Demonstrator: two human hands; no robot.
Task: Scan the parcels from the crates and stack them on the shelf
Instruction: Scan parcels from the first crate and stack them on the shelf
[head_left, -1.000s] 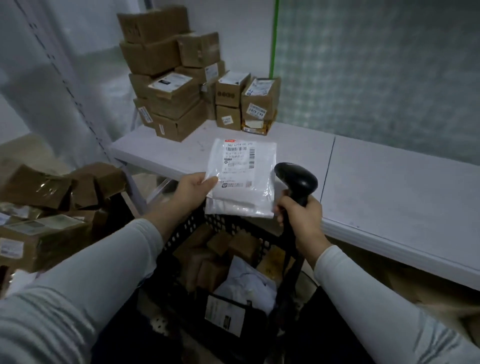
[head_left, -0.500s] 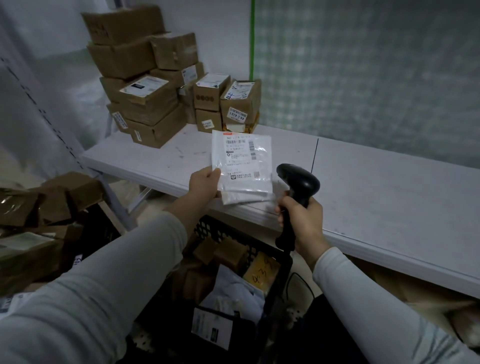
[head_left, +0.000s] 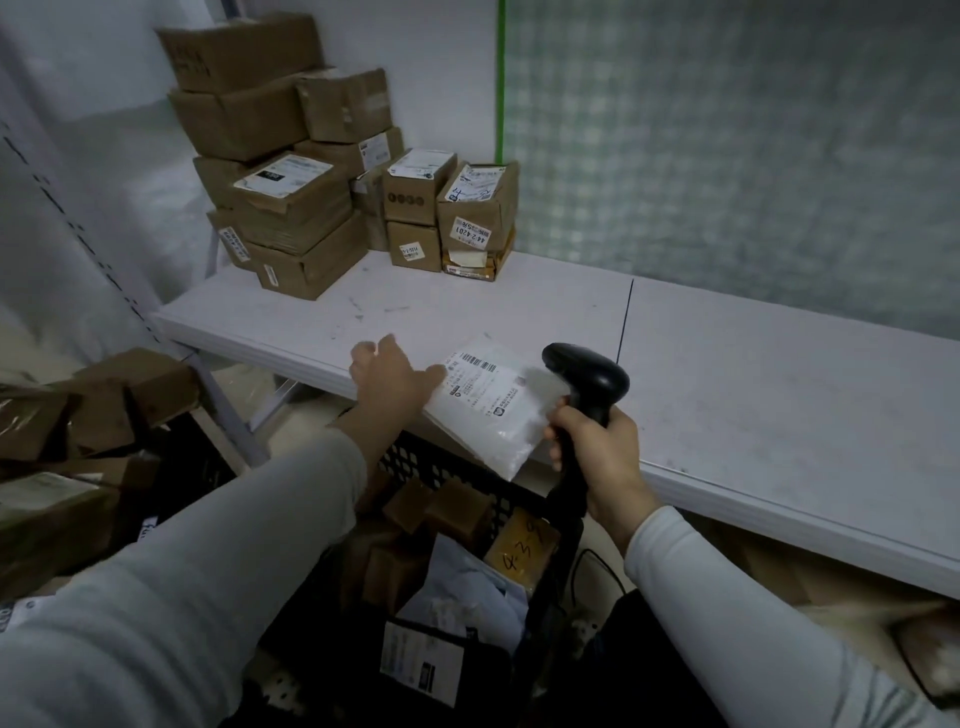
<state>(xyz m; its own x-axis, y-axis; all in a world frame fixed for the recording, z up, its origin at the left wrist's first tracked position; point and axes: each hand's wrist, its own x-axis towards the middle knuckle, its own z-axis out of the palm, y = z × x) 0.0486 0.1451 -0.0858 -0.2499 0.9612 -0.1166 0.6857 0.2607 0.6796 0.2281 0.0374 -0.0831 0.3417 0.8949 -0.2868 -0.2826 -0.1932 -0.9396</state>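
A flat white plastic parcel (head_left: 488, 405) with a barcode label lies tilted over the front edge of the white shelf (head_left: 753, 395). My left hand (head_left: 389, 384) holds it by its left edge, thumb on top. Its lower corner hangs past the shelf edge above the black crate (head_left: 457, 462). My right hand (head_left: 602, 447) grips the handle of a black barcode scanner (head_left: 587, 374), whose head sits just right of the parcel. Several brown boxes and bagged parcels (head_left: 447, 587) lie inside the crate.
Stacked cardboard boxes (head_left: 291, 208) fill the shelf's back left corner, with smaller labelled boxes (head_left: 467, 218) beside them. More brown boxes (head_left: 78, 447) pile up at the left, below shelf level. A slotted shelf upright (head_left: 104, 260) stands at the left.
My left hand has lowered the white parcel from upright in front of the scanner to nearly flat at the shelf's front edge. The scanner hand has stayed about where it was.
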